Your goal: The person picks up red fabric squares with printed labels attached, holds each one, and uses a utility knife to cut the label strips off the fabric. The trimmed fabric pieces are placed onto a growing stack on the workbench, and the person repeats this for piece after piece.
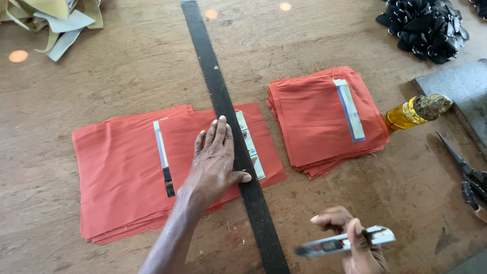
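My left hand (215,160) lies flat, fingers spread, pressing a long black ruler (231,132) down across a red cloth sheet (218,147) that carries a narrow printed strip (249,147) just right of the ruler. That sheet rests partly on a larger stack of red cloth (122,172) with another strip on top. My right hand (355,243) hovers near the bottom edge, closed around a silver utility knife (345,242) held sideways, away from the cloth.
A second stack of red cloth (327,119) with a strip lies to the right. Beside it are a yellow bottle (413,112), a grey slab (459,86) and scissors (466,172). Black pieces (426,25) are heaped top right, pale scraps (56,23) top left, on a wooden table (127,61).
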`<state>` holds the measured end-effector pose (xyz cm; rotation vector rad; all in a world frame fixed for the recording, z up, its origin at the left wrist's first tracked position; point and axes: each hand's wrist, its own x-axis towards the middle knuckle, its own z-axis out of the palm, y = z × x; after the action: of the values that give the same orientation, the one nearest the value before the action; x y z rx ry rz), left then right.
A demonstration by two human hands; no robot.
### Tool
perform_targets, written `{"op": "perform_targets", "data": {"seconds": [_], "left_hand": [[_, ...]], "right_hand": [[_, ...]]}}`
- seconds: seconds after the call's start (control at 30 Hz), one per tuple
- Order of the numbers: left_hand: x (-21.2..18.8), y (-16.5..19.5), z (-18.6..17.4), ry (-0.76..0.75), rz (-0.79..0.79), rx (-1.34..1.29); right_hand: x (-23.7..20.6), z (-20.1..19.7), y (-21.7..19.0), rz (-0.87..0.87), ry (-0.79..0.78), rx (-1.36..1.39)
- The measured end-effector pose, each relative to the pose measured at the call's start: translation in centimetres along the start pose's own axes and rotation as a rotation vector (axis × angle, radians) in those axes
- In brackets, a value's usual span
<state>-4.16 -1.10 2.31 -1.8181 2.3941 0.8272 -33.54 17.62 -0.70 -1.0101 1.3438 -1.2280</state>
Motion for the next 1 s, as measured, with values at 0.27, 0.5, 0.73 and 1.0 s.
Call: {"op": "perform_targets", "data": {"seconds": [0.27, 0.5, 0.73, 1.0], "left_hand": [[-0.6, -0.9, -0.3, 0.026, 0.019, -0.09], [-0.4, -1.6, -0.8, 0.011, 0.031, -0.071], [-0.4, -2.7, -1.0, 0.039, 0.066, -0.082], [-1.0, -4.0, -1.3, 0.063, 0.088, -0.155]], "right_hand": [[1.1, 4.9, -2.9, -0.209, 0.033, -0.508], [2.9, 6.4, -3.2, -0.301, -0.152, -0.878], [7.9, 11.5, -4.7, -0.123, 0.064, -0.589], [18.6, 19.7, -4.1, -0.257, -0.105, -0.385]]}}
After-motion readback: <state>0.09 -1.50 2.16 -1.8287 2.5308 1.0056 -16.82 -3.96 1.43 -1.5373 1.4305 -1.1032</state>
